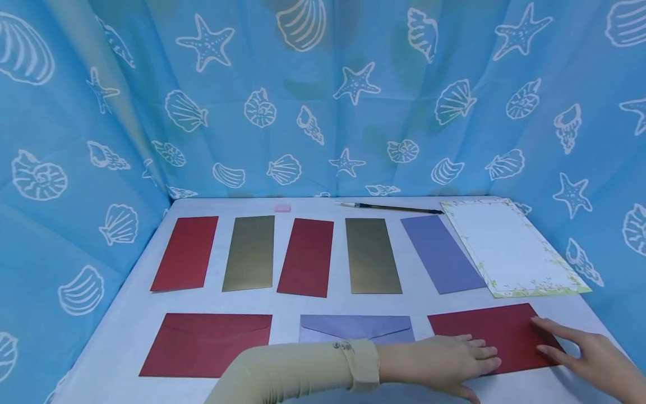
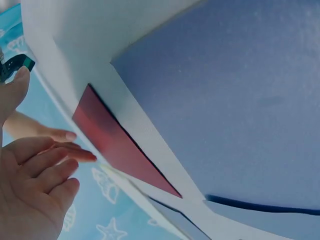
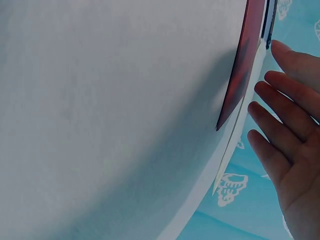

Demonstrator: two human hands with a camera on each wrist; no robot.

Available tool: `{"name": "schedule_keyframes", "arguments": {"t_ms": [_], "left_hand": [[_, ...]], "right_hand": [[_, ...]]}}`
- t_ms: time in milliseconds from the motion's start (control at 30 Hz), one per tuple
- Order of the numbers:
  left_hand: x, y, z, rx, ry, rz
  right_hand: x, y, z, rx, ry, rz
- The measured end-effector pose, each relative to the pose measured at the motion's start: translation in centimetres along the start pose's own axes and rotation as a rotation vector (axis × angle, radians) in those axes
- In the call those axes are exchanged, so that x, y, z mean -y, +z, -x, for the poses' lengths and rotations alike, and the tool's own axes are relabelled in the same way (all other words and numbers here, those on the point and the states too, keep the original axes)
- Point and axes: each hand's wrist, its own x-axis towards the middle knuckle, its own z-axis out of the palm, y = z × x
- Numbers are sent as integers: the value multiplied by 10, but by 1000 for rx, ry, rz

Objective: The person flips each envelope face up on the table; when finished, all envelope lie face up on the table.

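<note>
A red envelope (image 1: 497, 336) lies at the front right of the white-covered table. My left hand (image 1: 446, 362) is over its left part with fingers extended, the fingertips appearing to rest on the paper. By its right edge is my right hand (image 1: 587, 348), thumb and fingers spread and only loosely bent. In the right wrist view the fingers of that right hand (image 3: 295, 125) look relaxed, with nothing gripped. A lavender envelope (image 1: 353, 324), flap side up, is partly covered by my left forearm. It looms large in the left wrist view, beside the red envelope (image 2: 120, 145).
Another red envelope (image 1: 207, 345) lies front left. Behind are a red (image 1: 187, 252), a gold (image 1: 249, 252), a dark red (image 1: 306, 257), a second gold (image 1: 373, 255) and a lavender envelope (image 1: 441, 252). A bordered sheet (image 1: 510, 244), a brush (image 1: 391, 207) and a pink slip (image 1: 282, 208) lie farther back.
</note>
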Motion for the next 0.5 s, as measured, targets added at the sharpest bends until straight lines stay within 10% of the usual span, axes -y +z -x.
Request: {"name": "schedule_keyframes", "arguments": {"t_ms": [500], "left_hand": [[-1,15,-15,72,-174,-8]], "right_hand": [[-4,4,-4,37,-30,28]]}}
